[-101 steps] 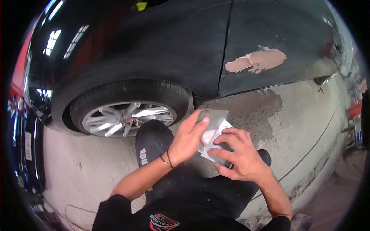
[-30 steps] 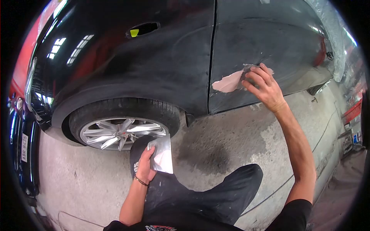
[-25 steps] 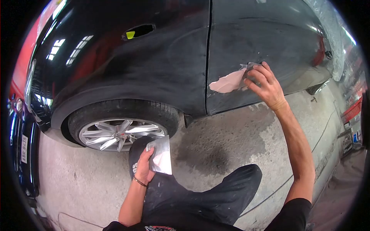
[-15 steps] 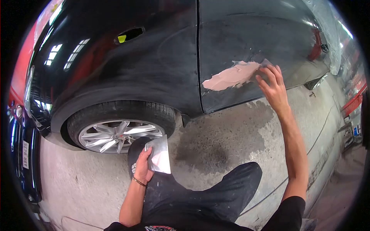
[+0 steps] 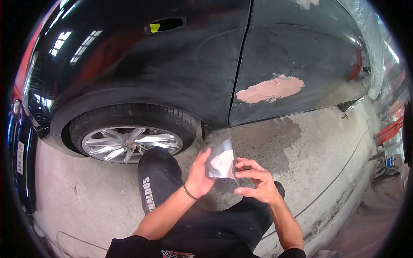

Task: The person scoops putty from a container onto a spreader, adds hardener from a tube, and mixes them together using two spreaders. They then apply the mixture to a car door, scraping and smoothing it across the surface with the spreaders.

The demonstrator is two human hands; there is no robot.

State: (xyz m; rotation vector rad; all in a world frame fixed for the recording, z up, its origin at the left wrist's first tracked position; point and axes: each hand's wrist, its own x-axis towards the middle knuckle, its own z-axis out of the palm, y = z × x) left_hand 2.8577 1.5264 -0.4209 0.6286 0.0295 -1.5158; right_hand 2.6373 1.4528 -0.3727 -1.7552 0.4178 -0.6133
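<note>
My left hand [image 5: 201, 175] grips a shiny flat metal plate [image 5: 226, 147] by its left side, above my knees. On the plate lies a smear of pink body filler [image 5: 222, 164]. My right hand [image 5: 259, 182] is at the plate's right edge, fingers bent around a thin dark spreader [image 5: 236, 178] that shows almost edge-on. Ahead, a larger patch of pink filler [image 5: 271, 89] covers part of the lower black car door [image 5: 297, 47].
The wheel [image 5: 131, 144] of the car is at my left, close to my knee. A second car [image 5: 26, 167] stands at the far left. Plastic sheeting [image 5: 374, 56] hangs at the right. A cable [image 5: 322, 200] runs over the concrete floor [image 5: 297, 180].
My right hand has come away from the door with the spreader, down to the plate. My left hand has raised the plate and moved it right. The view has shifted.
</note>
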